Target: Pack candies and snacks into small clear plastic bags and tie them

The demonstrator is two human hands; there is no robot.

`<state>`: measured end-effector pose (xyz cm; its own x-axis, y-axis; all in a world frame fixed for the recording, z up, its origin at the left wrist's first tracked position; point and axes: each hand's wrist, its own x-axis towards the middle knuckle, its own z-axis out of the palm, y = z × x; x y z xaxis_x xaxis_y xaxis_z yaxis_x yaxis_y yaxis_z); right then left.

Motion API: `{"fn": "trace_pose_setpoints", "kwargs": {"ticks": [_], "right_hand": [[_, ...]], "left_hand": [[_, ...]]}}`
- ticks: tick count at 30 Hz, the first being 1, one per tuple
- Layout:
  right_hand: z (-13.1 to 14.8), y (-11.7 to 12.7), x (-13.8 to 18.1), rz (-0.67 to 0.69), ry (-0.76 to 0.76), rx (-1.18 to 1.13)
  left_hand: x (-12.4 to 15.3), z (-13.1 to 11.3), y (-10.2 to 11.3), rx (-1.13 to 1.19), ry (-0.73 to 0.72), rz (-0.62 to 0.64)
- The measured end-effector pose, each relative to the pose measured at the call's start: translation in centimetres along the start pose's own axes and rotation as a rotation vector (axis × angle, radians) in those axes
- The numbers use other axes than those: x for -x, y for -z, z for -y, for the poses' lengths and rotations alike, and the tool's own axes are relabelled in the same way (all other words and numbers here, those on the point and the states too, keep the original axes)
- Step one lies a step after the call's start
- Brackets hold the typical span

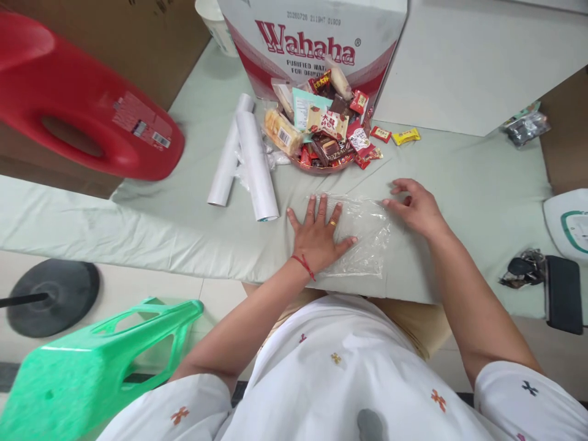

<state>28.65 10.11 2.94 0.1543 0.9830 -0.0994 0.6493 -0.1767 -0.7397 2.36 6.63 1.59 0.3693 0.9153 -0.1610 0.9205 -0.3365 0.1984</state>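
A clear plastic bag lies flat and slightly wrinkled near the front edge of the cloth-covered table. My left hand rests palm down on its left part, with the fingers spread. That hand wears a ring and a red string bracelet. At the bag's upper right corner is my right hand, its thumb tip close to the plastic. A gap shows between the thumb and the bent index finger; whether the thumb touches the bag I cannot tell.
Beyond the bag, a bowl is heaped with wrapped snacks before a Wahaba-labelled carton. Two white rolls lie left of it. A red jug stands far left; keys and a phone lie right. A green stool is below.
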Motion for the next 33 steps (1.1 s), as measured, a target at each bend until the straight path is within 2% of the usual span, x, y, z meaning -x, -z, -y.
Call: {"fn": "trace_pose_setpoints", "kwargs": {"ticks": [3, 6, 8, 10, 12, 14, 18, 21, 23, 26, 30, 33], "right_hand": [[0.6, -0.8, -1.6, 0.176, 0.094, 0.057], [0.7, -1.0, -2.9, 0.264, 0.011, -0.015], [0.6, -0.6, -3.2, 0.219, -0.045, -0.059], [0.5, 0.0, -2.6, 0.091, -0.072, -0.044], [0.4, 0.8, -0.6, -0.044, -0.091, -0.024], [0.5, 1.4, 2.6, -0.042, -0.139, -0.058], [0.8, 1.2, 10.3, 0.261, -0.327, -0.151], [1.4, -0.3, 14.2, 0.370, -0.450, -0.206], [1.7, -1.4, 15.3, 0.380, -0.495, -0.266], [1.7, -2.3, 15.7, 0.327, -0.515, -0.362], [1.1, -2.2, 16.1, 0.314, -0.542, -0.456], [1.0, -1.8, 16.4, 0.291, -0.630, -0.505]], "left_hand": [[0.1, 0.0, 0.0, 0.005, -0.004, -0.023], [0.2, 0.2, -0.1, 0.020, -0.015, -0.046], [0.2, 0.2, -0.2, 0.026, -0.016, -0.062], [0.2, 0.3, -0.4, 0.028, -0.010, -0.073], [0.1, 0.3, -0.5, 0.029, -0.009, -0.082], [0.1, 0.4, -0.6, 0.034, -0.011, -0.089], [0.1, 0.4, -0.6, 0.047, -0.015, -0.092], [0.1, 0.4, -0.6, 0.055, -0.017, -0.093], [0.1, 0.4, -0.6, 0.061, -0.009, -0.095], [0.1, 0.3, -0.6, 0.067, -0.003, -0.094], [0.2, 0.3, -0.5, 0.068, -0.007, -0.095], [0.1, 0.3, -0.5, 0.075, -0.006, -0.092]]}}
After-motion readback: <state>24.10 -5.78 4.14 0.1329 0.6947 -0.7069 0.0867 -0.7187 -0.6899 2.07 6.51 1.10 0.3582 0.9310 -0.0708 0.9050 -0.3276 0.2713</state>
